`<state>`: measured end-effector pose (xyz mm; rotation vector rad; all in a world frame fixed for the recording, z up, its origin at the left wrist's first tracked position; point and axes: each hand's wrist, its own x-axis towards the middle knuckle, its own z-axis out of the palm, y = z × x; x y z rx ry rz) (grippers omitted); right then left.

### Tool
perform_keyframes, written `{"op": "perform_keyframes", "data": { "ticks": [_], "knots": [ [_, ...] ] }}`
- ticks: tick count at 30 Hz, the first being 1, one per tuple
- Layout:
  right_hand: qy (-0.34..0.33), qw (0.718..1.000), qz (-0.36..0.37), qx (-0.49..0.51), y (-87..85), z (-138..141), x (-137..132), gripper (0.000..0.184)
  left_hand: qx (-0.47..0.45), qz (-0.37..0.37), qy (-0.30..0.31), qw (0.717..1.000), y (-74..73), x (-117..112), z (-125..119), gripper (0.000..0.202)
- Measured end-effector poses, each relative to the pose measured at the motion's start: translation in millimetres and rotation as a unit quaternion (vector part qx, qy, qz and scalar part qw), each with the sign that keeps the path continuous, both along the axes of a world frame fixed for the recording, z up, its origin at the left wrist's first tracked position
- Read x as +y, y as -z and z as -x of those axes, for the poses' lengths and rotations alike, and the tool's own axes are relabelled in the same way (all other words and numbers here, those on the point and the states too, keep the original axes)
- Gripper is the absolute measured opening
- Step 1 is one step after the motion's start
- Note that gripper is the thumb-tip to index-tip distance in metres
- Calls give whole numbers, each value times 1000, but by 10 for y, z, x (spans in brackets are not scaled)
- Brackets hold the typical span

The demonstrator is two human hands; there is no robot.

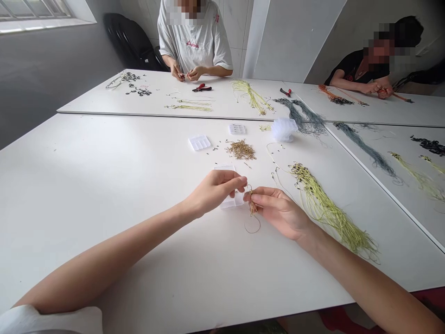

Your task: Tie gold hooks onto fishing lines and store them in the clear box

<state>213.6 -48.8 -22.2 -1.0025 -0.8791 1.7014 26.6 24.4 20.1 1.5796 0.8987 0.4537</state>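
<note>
My right hand (280, 208) pinches a fishing hook with a thin line (252, 229) that hangs below the fingers in a loop. My left hand (224, 185) is closed in a pinch close to the hook's curve; whatever lies between its fingertips is too small to make out. Under both hands sits a clear plastic box (231, 202), partly covered by them. Just beyond is a heap of small gold-coloured metal pieces (242, 150). A bundle of yellow-green lines with hooks (330, 211) lies to the right of my right hand.
Beyond the heap stand a small white compartment box (200, 143), another small box (237, 129) and stacked clear boxes (283, 129). Grey-blue line bundles (302, 116) lie at right. Across the table a person in a white shirt (196, 44) and one in black (365, 69) handle small items. Red-handled pliers (201, 87) lie there.
</note>
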Motion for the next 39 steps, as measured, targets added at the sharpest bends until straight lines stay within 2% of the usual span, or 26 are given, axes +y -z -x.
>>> {"op": "perform_keyframes", "data": {
  "ticks": [2, 5, 7, 10, 13, 17, 20, 22, 27, 33, 39],
  "knots": [
    [38, 999, -2, 15, 22, -6, 14, 4, -18, 42, -11, 999, 45, -1, -19, 33],
    [77, 997, -21, 22, 23, -5, 23, 4, -47, 110, 26, 992, 116, -42, -57, 26],
    [75, 996, -30, 31, 1, 6, 17, 5, -83, 142, 76, 983, 153, -88, -78, 22],
    [39, 997, -31, 57, -41, 29, 1, 7, -132, 171, 136, 967, 176, -140, -90, 22],
    [16, 997, -37, 67, -59, 42, -6, 10, -134, 123, 134, 974, 149, -139, -72, 21],
    [55, 996, -22, 60, -31, 35, 5, 5, -49, -11, 81, 995, 36, -90, -23, 28],
    [64, 997, -14, 47, -6, 30, 10, 5, -10, -115, 58, 992, -63, -65, 8, 28],
    [52, 998, -16, 36, -3, 30, 6, 7, -2, -157, 62, 986, -108, -57, 21, 27],
    [13, 999, -5, 40, -20, 24, -16, 6, 6, -182, 41, 982, -114, -31, 39, 26],
    [-38, 998, -8, 55, -30, -3, -32, 6, -6, -174, 3, 985, -100, 9, 39, 26],
    [-70, 996, -12, 54, -79, -10, -45, 7, 7, -158, 17, 987, -123, 35, 45, 28]
  ]
}}
